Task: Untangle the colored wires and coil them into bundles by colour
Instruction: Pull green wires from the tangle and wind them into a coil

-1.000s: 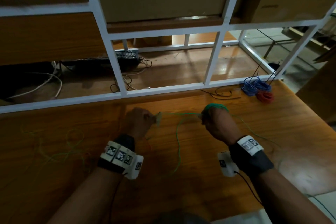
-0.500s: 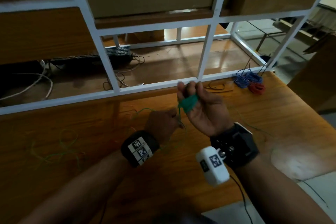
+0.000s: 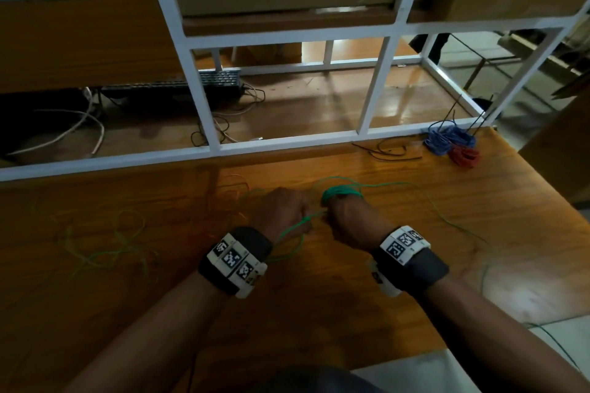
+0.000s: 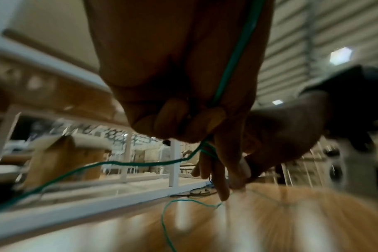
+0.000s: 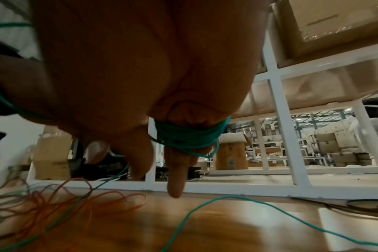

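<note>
Above the wooden table's [image 3: 319, 297] middle, the left hand [image 3: 284, 212] pinched the green wire [image 3: 300, 222] in curled fingers, just beside the right hand [image 3: 349, 220] — its fingers wrapped in, and holding, the wound green coil [image 3: 341, 193] — slack trailing toward the right edge.

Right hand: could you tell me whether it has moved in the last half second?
Yes. The right hand has come down from the white rail, which it overlapped before, and turned palm down.
</note>
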A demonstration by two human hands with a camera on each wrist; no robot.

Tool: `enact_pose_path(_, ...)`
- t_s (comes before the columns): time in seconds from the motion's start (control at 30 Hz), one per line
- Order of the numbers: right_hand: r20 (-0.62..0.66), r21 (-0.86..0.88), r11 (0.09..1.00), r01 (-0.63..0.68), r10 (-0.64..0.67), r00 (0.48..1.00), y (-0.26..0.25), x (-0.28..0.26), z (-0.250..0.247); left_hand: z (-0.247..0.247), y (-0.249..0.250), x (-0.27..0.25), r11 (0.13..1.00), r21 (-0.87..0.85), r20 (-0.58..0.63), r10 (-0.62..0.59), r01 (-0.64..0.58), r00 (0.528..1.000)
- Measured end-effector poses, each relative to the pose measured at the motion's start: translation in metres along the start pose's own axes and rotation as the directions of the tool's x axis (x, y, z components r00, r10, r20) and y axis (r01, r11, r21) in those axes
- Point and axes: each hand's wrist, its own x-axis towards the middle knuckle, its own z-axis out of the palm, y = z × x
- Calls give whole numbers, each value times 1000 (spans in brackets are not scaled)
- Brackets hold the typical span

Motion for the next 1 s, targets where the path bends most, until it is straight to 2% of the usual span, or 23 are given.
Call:
enact_pose_path(0.03,-80,9,1000,0,0,997,2,1,0,-5,-5,0,990,-132,18,-56,58,998)
enact_pose_path(0.1,-196,41,999,-24,31,980,9,0,-5,-17,-14,-3,909,-363,115,-175,206,978)
enact_pose_path(0.17,-255,65,997,-45,60,965,15,-4,-9,-22,-24,-9,731,-583,303,-210,355,929)
enact_pose_path(0.2,-269,73,996,-55,73,960,16,-7,-11,-23,-30,-13,589,-690,391,-186,421,901)
enact_pose_path(0.23,-283,84,995,-59,80,956,18,-9,-10,-22,-37,-15,399,-786,453,-148,473,879)
enact_pose_path(0.3,-300,99,993,-62,89,950,20,-11,-11,-22,-50,-17,-24,-867,498,-70,498,864)
enact_pose_path(0.33,-299,106,992,-67,96,949,21,-13,-11,-22,-54,-17,-183,-855,499,-38,485,866)
enact_pose_path(0.37,-305,120,991,-67,101,947,22,-14,-12,-22,-58,-17,-275,-839,495,-28,470,868)
enact_pose_path(0.4,-304,137,988,-75,114,946,21,-16,-14,-22,-58,-17,-322,-825,499,-27,465,866)
enact_pose_path(0.47,-301,166,983,-78,126,945,21,-18,-17,-18,-58,-18,-344,-802,531,-33,489,847)
enact_pose_path(0.53,-293,182,981,-70,122,948,20,-18,-19,-12,-61,-23,-295,-800,559,-53,522,827)
enact_pose_path(0.6,-300,210,977,-46,109,948,18,-16,-24,-11,-62,-29,-167,-824,560,-98,542,822)
enact_pose_path(0.63,-303,228,973,-31,101,948,17,-15,-25,-12,-60,-32,-30,-848,528,-123,529,840)
enact_pose_path(0.7,-248,272,962,-37,107,963,15,-14,-29,-13,-52,-32,438,-808,333,-213,395,918)
enact_pose_path(0.73,-148,312,945,-92,144,978,16,-13,-32,-13,-51,-30,636,-700,198,-264,325,944)
enact_pose_path(0.77,-14,387,909,-158,177,984,18,-14,-34,-14,-50,-27,769,-585,48,-284,257,958)
enact_pose_path(0.8,132,497,838,-223,181,975,18,-16,-35,-18,-49,-23,853,-487,-59,-248,189,967)
enact_pose_path(0.83,240,623,740,-254,128,962,21,-20,-33,-22,-51,-18,913,-393,-137,-172,106,976)
enact_pose_path(0.9,356,851,450,-271,-114,927,18,-32,-31,-33,-51,-11,975,-214,-250,9,-64,968)
enact_pose_path(0.93,362,915,285,-286,-262,895,11,-37,-29,-38,-51,-7,978,-154,-301,92,-144,949)
enact_pose_path(0.97,322,946,116,-301,-408,854,2,-42,-29,-39,-52,-1,971,-94,-339,176,-219,924)
enact_pose_path(1.0,242,957,-10,-290,-523,817,-10,-45,-31,-39,-51,3,958,-33,-336,258,-285,906)
